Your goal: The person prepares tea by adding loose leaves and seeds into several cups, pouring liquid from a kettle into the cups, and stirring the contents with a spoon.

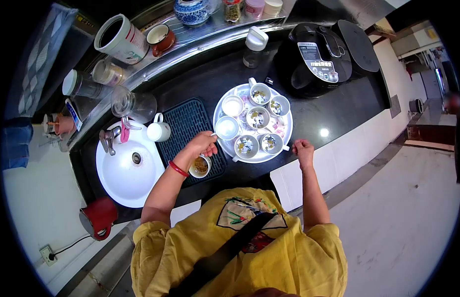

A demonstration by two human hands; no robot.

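My left hand, with a red bangle at the wrist, has its fingers closed at the handle of a white cup. That cup sits at the left side of a round white tray. Just below the hand is a mug with brownish contents, partly hidden by my wrist. Other cups on the tray, such as the middle cup, have dark and yellow bits or patterns inside; another white cup looks pale inside. Beside the tray's right edge, my right hand is curled closed, with nothing visible in it.
A dark ribbed mat lies left of the tray, with a white mug on it. Further left are a sink, a glass jug and a red mug. A black appliance and a lidded bottle stand behind.
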